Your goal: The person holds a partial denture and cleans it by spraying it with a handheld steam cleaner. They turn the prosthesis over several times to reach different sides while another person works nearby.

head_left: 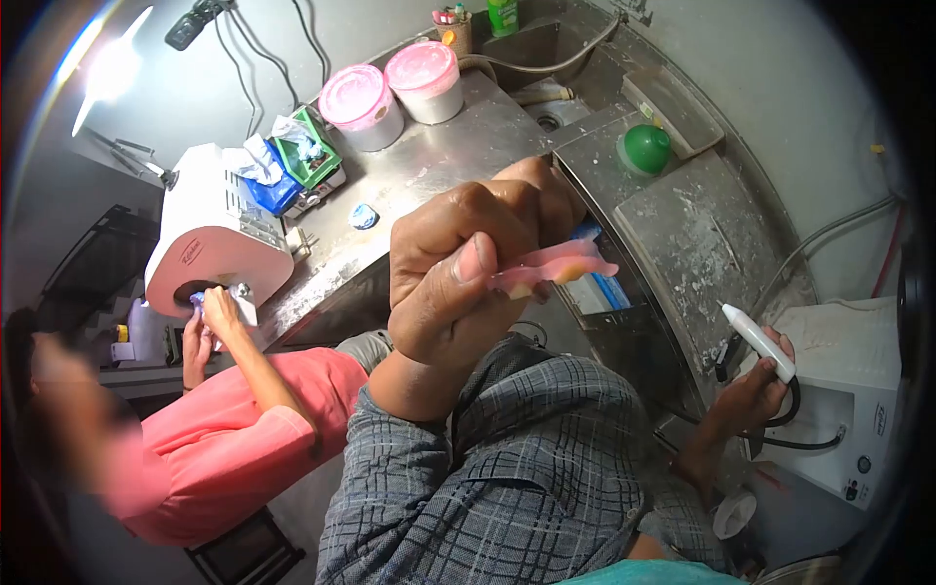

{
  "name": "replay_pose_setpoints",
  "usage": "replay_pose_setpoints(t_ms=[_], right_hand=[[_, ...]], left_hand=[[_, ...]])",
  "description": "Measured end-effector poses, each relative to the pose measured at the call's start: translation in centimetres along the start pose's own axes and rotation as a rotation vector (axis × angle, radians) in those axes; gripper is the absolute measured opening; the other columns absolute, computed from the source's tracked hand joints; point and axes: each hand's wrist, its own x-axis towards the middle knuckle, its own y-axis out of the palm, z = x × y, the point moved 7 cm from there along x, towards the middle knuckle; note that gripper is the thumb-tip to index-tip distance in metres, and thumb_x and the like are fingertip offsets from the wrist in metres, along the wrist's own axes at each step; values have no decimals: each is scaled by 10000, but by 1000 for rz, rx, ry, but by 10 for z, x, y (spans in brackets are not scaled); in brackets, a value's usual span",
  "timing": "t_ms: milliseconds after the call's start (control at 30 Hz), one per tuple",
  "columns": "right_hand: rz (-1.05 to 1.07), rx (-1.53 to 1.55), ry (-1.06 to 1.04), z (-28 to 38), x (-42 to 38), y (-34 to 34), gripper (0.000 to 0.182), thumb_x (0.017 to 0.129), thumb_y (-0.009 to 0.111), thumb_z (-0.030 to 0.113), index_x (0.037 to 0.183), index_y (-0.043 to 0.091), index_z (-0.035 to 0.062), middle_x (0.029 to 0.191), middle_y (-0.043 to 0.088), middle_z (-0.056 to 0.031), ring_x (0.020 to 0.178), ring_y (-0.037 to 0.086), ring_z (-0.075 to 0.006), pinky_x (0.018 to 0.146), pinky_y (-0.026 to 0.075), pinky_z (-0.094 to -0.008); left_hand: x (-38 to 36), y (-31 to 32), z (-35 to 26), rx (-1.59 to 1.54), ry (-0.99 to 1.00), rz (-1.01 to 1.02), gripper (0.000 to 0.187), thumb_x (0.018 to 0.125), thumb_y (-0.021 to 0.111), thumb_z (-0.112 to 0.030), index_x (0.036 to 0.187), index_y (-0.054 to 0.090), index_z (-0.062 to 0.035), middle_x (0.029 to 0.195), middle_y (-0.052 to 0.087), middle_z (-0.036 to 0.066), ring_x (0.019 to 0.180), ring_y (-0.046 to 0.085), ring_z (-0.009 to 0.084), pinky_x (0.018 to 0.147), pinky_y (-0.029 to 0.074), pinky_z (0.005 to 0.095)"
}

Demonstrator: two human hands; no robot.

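Raised close to the camera, my left hand (468,258) is closed in a pinch on a partial denture (561,268). The denture has a pink base with a few yellowish teeth along its lower edge; its near end is hidden in my fingers. Low at the right, my right hand (756,390) is wrapped around a white pen-shaped handpiece (760,341), its narrow tip pointing up and left. A black hose (788,409) runs from its rear end. The handpiece and the denture are well apart.
A co-worker in a pink shirt (244,439) works at a white machine (210,229). Two pink-lidded buckets (390,129) stand on the metal counter (468,136), near a sink (556,58). A green bowl (643,149) sits beyond; a white unit (838,380) stands right.
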Motion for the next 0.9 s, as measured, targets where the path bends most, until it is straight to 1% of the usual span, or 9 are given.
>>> replay_pose_setpoints(t_ms=[67, 200, 300, 400, 467, 533, 600, 733, 900], right_hand=[[-14, -13, 10, -2, -3, -3, 546, 967, 535, 354, 1194, 480, -140, 1083, 611, -237, 1049, 587, -304, 993, 431, -411], [-30, -11, 39, 3, -6, -11, 557, 953, 561, 372, 1201, 479, -120, 1089, 612, -228, 1044, 582, -295, 983, 435, -411], [-52, -25, 14, 9, -6, -13, 537, 950, 568, 357, 1187, 481, -117, 1098, 603, -237, 1049, 578, -292, 969, 446, -411], [-39, -35, -3, 9, -4, -20, 485, 965, 548, 309, 1186, 476, -117, 1095, 594, -256, 1041, 579, -292, 965, 454, -408], [-3, -6, 7, 6, -6, -24, 435, 991, 492, 234, 1220, 442, -132, 1112, 583, -265, 1052, 583, -308, 992, 443, -435], [-21, -44, 22, 5, -8, -30, 425, 993, 487, 238, 1218, 450, -121, 1115, 583, -265, 1056, 584, -310, 994, 448, -437], [-13, 5, 23, 8, -8, -30, 422, 996, 479, 250, 1217, 456, -109, 1108, 588, -259, 1054, 584, -313, 985, 450, -443], [54, 96, 35, 13, -6, -28, 420, 1008, 442, 276, 1239, 442, -75, 1038, 569, -196, 1000, 542, -266, 952, 428, -434], [66, 366, 168, 19, -3, -9, 275, 989, 442, 237, 1182, 402, 46, 969, 483, -149, 914, 487, -250, 836, 508, -509]], left_hand=[[-7, -6, 14, -234, -89, -54, 372, 925, 493, -263, 678, 475, 14, 630, 469, 110, 664, 427, 194, 734, 516, 379], [-22, 2, 52, -423, -254, -47, 355, 933, 476, -271, 722, 493, 14, 699, 547, 143, 688, 501, 208, 761, 500, 380], [-40, 19, 79, -590, -411, -78, 357, 967, 478, -326, 883, 517, 18, 842, 628, 172, 817, 619, 276, 699, 496, 376], [-60, 23, 104, -585, -528, -74, 357, 980, 483, -338, 910, 518, 10, 814, 621, 159, 777, 617, 286, 695, 502, 393], [-60, 31, 117, -659, -497, -50, 341, 981, 490, -335, 904, 527, -5, 779, 608, 149, 711, 589, 263, 656, 478, 365], [-61, 35, 126, -531, -448, 51, 349, 981, 489, -347, 888, 535, -13, 745, 594, 141, 667, 541, 227, 624, 441, 339], [-65, 42, 136, -518, -493, 14, 357, 967, 517, -349, 872, 559, -7, 717, 582, 126, 659, 506, 207, 619, 420, 340], [-69, 54, 152, -485, -508, 13, 358, 947, 557, -333, 857, 609, 10, 732, 597, 119, 721, 558, 219, 682, 442, 355], [-76, 69, 170, -275, -571, 52, 364, 924, 600, -302, 974, 674, 52, 837, 616, 137, 820, 598, 217, 781, 490, 378]])
